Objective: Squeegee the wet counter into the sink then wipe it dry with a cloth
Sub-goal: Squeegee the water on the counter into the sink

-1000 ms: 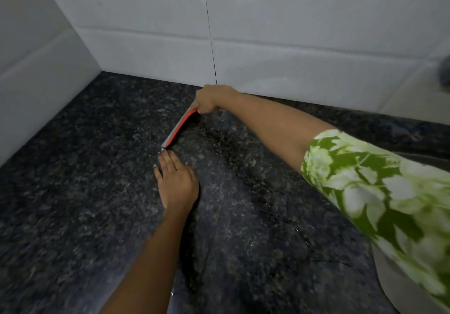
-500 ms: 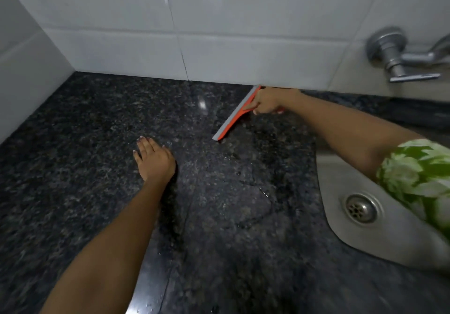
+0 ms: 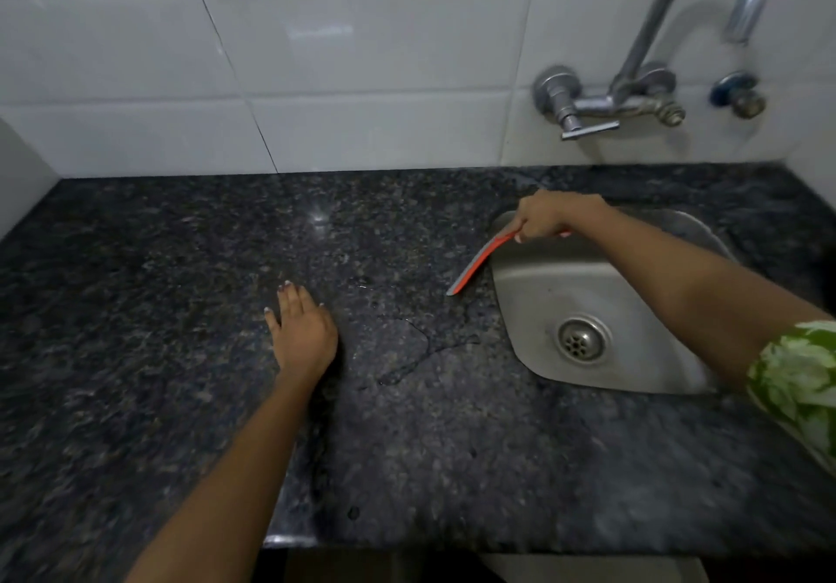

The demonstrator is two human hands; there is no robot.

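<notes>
The right hand (image 3: 543, 216), reaching in from the right with the forearm stretched across the stainless steel sink (image 3: 534, 284), gripped the handle of the orange squeegee with a grey rubber blade (image 3: 475, 263), fingers curled tightly round it. The blade lay on the dark speckled granite counter (image 3: 181, 311) just beside the sink's left rim, slanting toward the person. The left hand (image 3: 301, 331) rested palm-down on the counter, well left of the squeegee, its fingers straight and slightly apart, arm extended. A thin water outline showed on the stone between them.
</notes>
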